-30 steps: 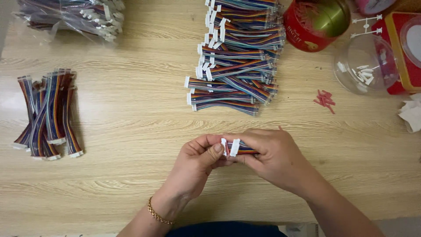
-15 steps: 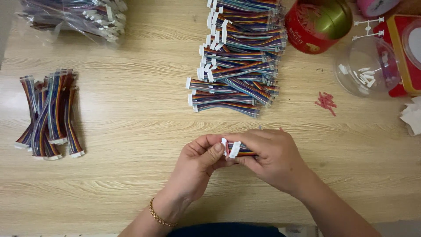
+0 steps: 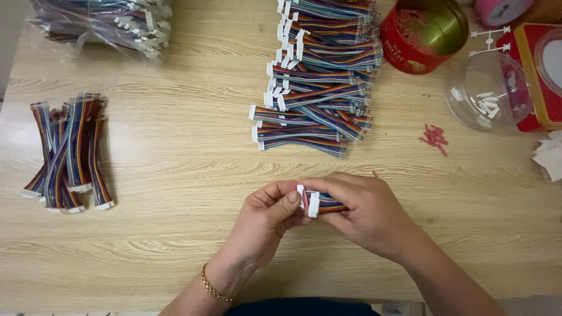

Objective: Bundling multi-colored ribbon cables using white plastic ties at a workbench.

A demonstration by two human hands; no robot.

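Most of the cable (image 3: 328, 204) lies hidden inside the right hand (image 3: 363, 213); only its white plugs and a short run of coloured wire show. The left hand (image 3: 266, 219) covers the plug's near side. The bag (image 3: 99, 23), the pile (image 3: 328, 35), the tin (image 3: 424, 32) and a pink roll (image 3: 503, 9) are cut off by the top edge, the red box (image 3: 547, 70) and white paper (image 3: 550, 158) by the right edge. The bits in the clear tub (image 3: 489, 96) are too small to tell.

Bright even light, soft shadows, sharp focus, no glare.
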